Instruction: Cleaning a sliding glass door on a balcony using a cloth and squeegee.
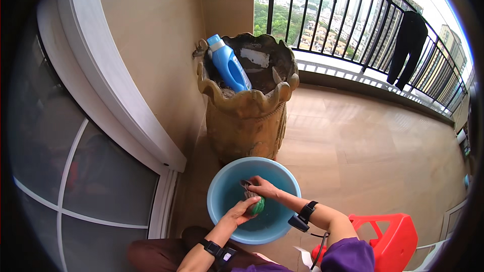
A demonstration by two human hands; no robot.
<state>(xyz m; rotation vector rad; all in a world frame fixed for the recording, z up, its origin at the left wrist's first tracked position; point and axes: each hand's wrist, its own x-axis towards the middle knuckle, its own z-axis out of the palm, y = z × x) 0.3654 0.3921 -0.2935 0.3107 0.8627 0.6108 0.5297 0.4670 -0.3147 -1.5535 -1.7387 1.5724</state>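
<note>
A light blue plastic basin (216, 211) with water in it stands on the floor before me. Over its middle, my left hand (244, 210) grips the green end of a bunched cloth item (251, 195), partly greyish-brown. My right hand (261, 187) pinches the darker upper end of the same cloth, just above and right of the left hand. Fingers cover part of the cloth, so its full shape is hidden.
Beyond the basin stands a large ornate planter (245, 132) holding a blue detergent bottle (227, 64). A wall tap (199, 48) is behind it. A red plastic stool (397, 238) is at my right, a glazed door (109, 177) at left. Dark trousers (408, 45) hang on the railing.
</note>
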